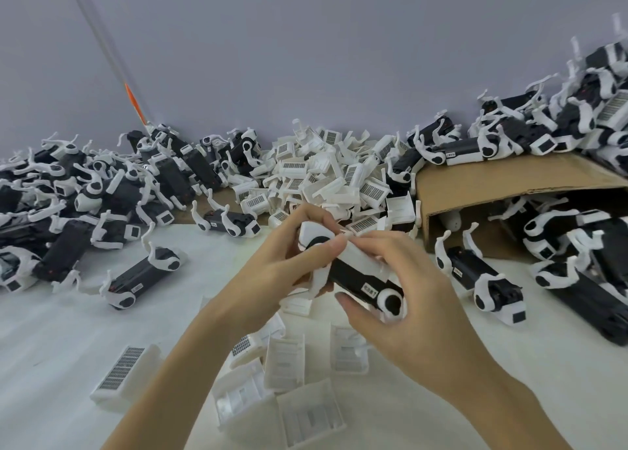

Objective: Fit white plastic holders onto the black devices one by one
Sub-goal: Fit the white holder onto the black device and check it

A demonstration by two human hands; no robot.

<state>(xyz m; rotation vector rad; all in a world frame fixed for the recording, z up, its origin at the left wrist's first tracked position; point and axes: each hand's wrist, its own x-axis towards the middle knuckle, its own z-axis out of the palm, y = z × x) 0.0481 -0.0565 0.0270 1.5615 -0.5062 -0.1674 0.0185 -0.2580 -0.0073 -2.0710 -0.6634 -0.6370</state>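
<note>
A black device (356, 276) with white end caps is held between both hands above the white table. My left hand (272, 273) grips its upper left end. My right hand (401, 300) wraps its lower right end, and its fingers press a white plastic holder (363, 257) onto the device's top. Several loose white holders (285, 364) lie on the table just below my hands. Another holder (124, 376) with a barcode label lies at the lower left.
A heap of white holders (326, 174) sits against the wall. Piles of black devices (102, 191) spread to the left and to the right (577, 245), some on and under a tipped cardboard box (503, 181). A bare patch of white table (68, 330) lies at the left front.
</note>
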